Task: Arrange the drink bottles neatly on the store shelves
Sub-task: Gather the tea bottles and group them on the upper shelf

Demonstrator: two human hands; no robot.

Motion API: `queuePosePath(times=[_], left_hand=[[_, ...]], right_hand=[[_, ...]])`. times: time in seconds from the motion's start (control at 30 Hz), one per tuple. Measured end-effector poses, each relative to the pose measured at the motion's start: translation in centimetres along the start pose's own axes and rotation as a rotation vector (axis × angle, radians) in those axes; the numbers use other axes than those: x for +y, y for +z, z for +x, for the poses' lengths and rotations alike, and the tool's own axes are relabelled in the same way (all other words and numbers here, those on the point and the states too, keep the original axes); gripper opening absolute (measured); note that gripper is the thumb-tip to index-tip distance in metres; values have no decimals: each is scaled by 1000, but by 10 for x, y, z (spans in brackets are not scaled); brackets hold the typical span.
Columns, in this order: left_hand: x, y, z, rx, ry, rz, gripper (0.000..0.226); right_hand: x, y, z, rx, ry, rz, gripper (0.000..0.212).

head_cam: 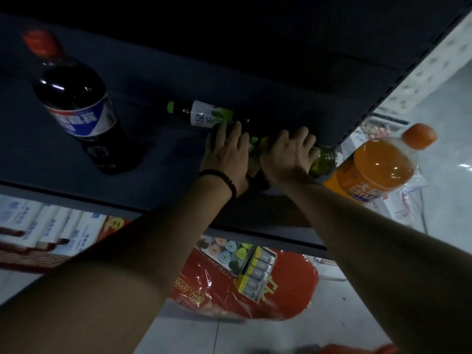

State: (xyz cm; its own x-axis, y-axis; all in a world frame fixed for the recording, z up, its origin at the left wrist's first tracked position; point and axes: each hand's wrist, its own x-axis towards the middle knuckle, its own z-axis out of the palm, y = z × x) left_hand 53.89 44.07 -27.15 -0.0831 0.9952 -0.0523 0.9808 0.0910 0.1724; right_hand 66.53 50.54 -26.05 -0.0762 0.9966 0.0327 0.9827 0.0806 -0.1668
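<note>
Two green tea bottles lie on the dark shelf (163,159). The far one (204,115) has a green cap and a white label. My left hand (227,152) rests on its lower end, fingers spread over it. My right hand (288,152) wraps over the near green tea bottle (323,162), whose yellow-green base shows at the right. A large cola bottle (79,106) with a red cap stands at the shelf's left. A large orange soda bottle (375,167) with an orange cap stands at the shelf's right end.
An upper shelf casts deep shadow over the back. A white perforated upright (434,60) runs at the right. Below the shelf edge lie white packets (38,223) and a red plastic-wrapped pack (245,284) on the pale floor.
</note>
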Motion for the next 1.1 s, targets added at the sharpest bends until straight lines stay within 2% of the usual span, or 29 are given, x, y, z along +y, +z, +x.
queuePosePath(times=[0.1, 0.17, 0.27, 0.33, 0.43, 0.5, 0.6, 0.7, 0.8, 0.83, 0.93, 1.1], left_hand=[[-2, -7, 2, -29, 80, 220, 93], [-5, -16, -2, -92, 77, 284, 84], [-16, -26, -27, -273, 40, 144, 75], [-26, -26, -54, -282, 36, 76, 67], [-48, -31, -97, -271, -41, -24, 61], [-64, -39, -127, -236, -112, -114, 57], [-82, -52, -185, -152, -297, -518, 50], [-87, -85, -244, -45, -457, -881, 56], [-88, -141, -295, 101, -609, -1126, 45], [-89, -162, -310, 125, -661, -1205, 42], [-105, -224, -355, 198, -734, -1350, 44], [-144, -335, -418, 338, -732, -1322, 42]], right_hand=[[3, -6, -7, -142, 7, 47, 51], [6, -11, -6, -232, -26, 69, 50], [4, -26, -7, -410, -129, -9, 55], [-7, -31, -15, -528, -235, -115, 57], [-27, -28, -37, -501, -395, -194, 60], [-37, -27, -53, -457, -493, -200, 66], [-49, -36, -78, -385, -573, 6, 72], [-67, -60, -109, -479, -594, 354, 63], [-106, -105, -151, -578, -571, 440, 76], [-121, -124, -167, -629, -551, 475, 73], [-157, -189, -219, -715, -511, 565, 58], [-228, -302, -282, -721, -476, 737, 42]])
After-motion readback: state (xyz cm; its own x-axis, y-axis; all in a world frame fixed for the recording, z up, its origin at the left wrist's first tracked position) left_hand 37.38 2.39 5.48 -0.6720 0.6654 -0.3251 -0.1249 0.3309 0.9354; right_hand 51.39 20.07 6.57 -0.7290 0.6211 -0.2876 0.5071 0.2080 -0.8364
